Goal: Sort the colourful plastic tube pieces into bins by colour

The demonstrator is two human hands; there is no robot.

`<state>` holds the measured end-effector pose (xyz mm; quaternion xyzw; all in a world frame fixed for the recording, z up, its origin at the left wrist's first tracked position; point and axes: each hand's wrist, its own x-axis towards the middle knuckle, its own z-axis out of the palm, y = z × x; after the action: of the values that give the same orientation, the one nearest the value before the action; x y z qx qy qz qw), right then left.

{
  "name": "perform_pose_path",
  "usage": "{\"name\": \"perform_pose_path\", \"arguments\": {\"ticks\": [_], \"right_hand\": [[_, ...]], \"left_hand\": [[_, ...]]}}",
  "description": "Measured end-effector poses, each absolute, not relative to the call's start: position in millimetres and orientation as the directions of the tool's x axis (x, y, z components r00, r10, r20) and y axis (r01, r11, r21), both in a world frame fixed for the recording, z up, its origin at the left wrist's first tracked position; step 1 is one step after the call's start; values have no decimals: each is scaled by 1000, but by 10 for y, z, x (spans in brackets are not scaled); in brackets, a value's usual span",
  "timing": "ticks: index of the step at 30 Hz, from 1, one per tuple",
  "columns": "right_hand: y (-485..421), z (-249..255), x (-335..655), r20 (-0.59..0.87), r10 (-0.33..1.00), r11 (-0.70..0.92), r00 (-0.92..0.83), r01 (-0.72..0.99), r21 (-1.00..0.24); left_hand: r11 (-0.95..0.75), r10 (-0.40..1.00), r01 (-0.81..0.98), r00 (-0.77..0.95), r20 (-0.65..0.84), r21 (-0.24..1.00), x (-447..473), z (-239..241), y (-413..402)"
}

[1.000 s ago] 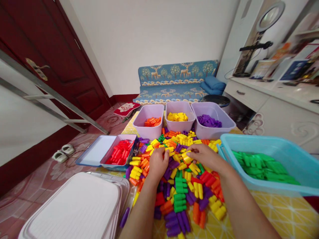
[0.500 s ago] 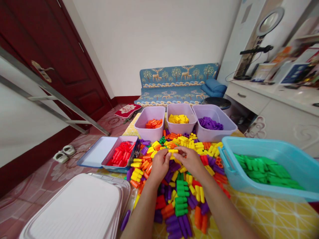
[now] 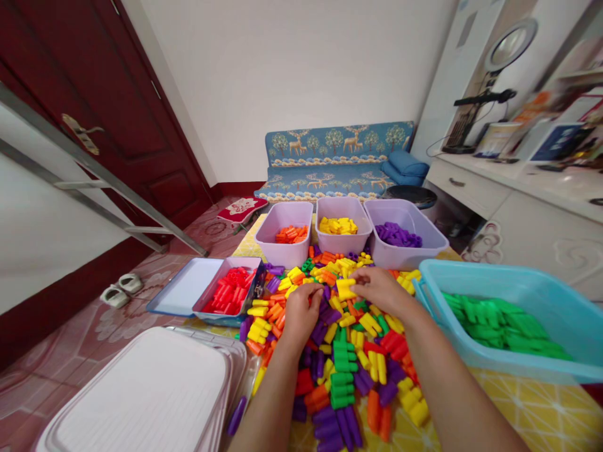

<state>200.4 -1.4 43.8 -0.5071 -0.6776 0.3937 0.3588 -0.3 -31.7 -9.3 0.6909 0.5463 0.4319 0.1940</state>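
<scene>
Over a pile of mixed plastic pieces [image 3: 346,356], my right hand [image 3: 377,289] pinches a yellow plastic piece [image 3: 346,289] made of short joined tubes. To its left is my left hand [image 3: 303,312], thumb and fingers pressed together; whether anything sits in them is hidden. The pile mixes yellow, purple, orange, red and green tube-like pieces, some joined side by side. A joined green group [image 3: 343,358] lies below and between my hands.
Lilac bins hold orange [image 3: 281,251], yellow [image 3: 343,243] and purple pieces [image 3: 398,235]. Red pieces fill an open box [image 3: 252,285] at left; green ones lie in a blue tub [image 3: 494,273] at right. White lids [image 3: 141,389] are stacked at front left.
My hands have moved apart. My right hand went right with the yellow piece, which was between both hands before; my left hand stayed nearly in place.
</scene>
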Motion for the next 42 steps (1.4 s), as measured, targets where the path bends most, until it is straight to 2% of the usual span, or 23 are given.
{"name": "perform_pose_path", "arguments": {"ticks": [3, 4, 5, 7, 9, 11, 15, 17, 19, 21, 23, 26, 28, 29, 30, 32, 34, 36, 39, 42], "right_hand": [[95, 560, 1951, 238, 969, 234, 64, 63, -970], [122, 551, 1920, 269, 955, 269, 127, 18, -963], [144, 515, 1888, 291, 945, 287, 148, 44, -957], [167, 381, 1828, 303, 948, 266, 95, 287, -920], [160, 214, 1777, 265, 964, 234, -23, 544, -805], [125, 74, 1732, 240, 965, 246, -108, 690, -680], [13, -21, 1687, 251, 955, 267, -160, 831, -487], [-29, 4, 1715, 247, 957, 255, -151, 845, -471], [-41, 60, 1788, 222, 966, 229, -131, 831, -508], [-19, 147, 1890, 180, 976, 205, -121, 780, -592], [30, 264, 1989, 186, 980, 181, -64, 663, -726], [114, 434, 2070, 279, 921, 207, 271, 267, -941], [145, 480, 2077, 261, 850, 292, 458, 3, -956], [147, 470, 2075, 253, 839, 315, 483, -50, -948], [138, 438, 2072, 258, 845, 309, 469, -34, -950], [93, 318, 2073, 301, 877, 251, 375, 178, -951], [27, 157, 2086, 362, 897, 209, 254, 477, -854], [-42, -2, 2102, 394, 906, 190, 152, 688, -701], [-129, -162, 2093, 372, 922, 106, 109, 853, -511], [-197, -198, 2007, 313, 942, 19, 121, 913, -408]], "left_hand": [[-315, 926, 607, 28, 376, 729, -3, -119, -302], [-313, 926, 610, 28, 376, 727, -2, -123, -298], [-313, 927, 613, 29, 375, 725, -1, -125, -295], [-312, 927, 618, 32, 373, 722, 3, -121, -292], [-308, 928, 624, 31, 371, 718, 7, -113, -295], [-304, 930, 629, 31, 367, 715, 9, -108, -299], [-309, 929, 629, 37, 369, 714, 7, -126, -296], [-314, 926, 629, 38, 375, 711, 5, -141, -289], [-315, 925, 635, 39, 378, 705, 3, -150, -284], [-317, 924, 644, 44, 380, 696, 3, -155, -284], [-319, 923, 650, 49, 381, 689, 3, -156, -288], [-318, 925, 655, 56, 376, 685, 4, -157, -290], [-320, 925, 652, 58, 376, 687, 8, -154, -285], [-324, 924, 649, 59, 379, 688, 10, -149, -283], [-329, 921, 647, 59, 385, 688, 13, -141, -282], [-342, 910, 656, 52, 412, 673, 17, -115, -289], [-323, 895, 708, 12, 447, 628, 18, -83, -310], [-237, 882, 789, -70, 467, 566, 18, -58, -341], [-75, 888, 869, -166, 430, 490, 23, -50, -381], [-27, 927, 892, -146, 345, 450, 38, -64, -393]]}}
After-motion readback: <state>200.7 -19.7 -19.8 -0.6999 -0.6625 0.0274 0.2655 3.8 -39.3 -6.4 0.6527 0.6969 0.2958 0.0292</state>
